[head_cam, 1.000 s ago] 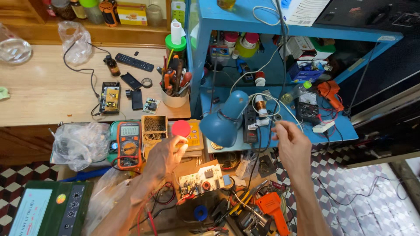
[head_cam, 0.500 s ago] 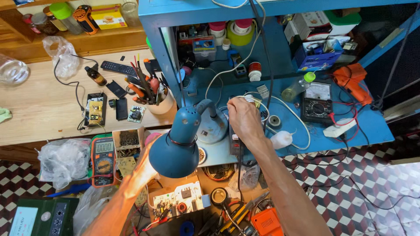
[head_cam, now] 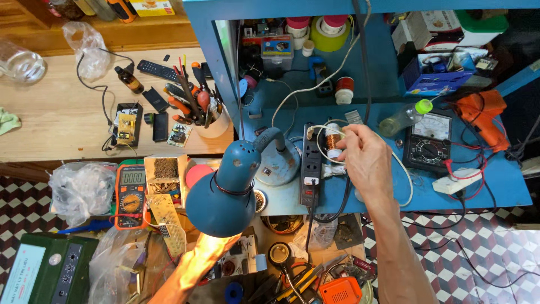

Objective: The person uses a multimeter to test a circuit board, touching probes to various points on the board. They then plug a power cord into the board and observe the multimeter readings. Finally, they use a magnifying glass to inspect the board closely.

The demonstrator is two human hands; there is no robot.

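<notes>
On the blue surface [head_cam: 484, 186], beside the black power strip [head_cam: 310, 163], the right hand [head_cam: 365, 155] pinches a small white spool of shiny copper wire [head_cam: 333, 141]. The left hand hides behind the round blue lamp shade [head_cam: 222, 194], its grip impossible to tell

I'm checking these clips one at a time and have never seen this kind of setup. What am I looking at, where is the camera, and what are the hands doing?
There is no machine here: a person works with bare hands, and the single camera sits on their head, looking down. The right hand reaches onto a blue shelf and pinches a small spool of copper wire, beside a black power strip. The left hand is hidden behind a blue desk lamp; only its lit forearm shows, so what it holds cannot be told. Around them lie an orange multimeter, a cup of screwdrivers, a dial meter, an orange glue gun and plastic bags.
</notes>
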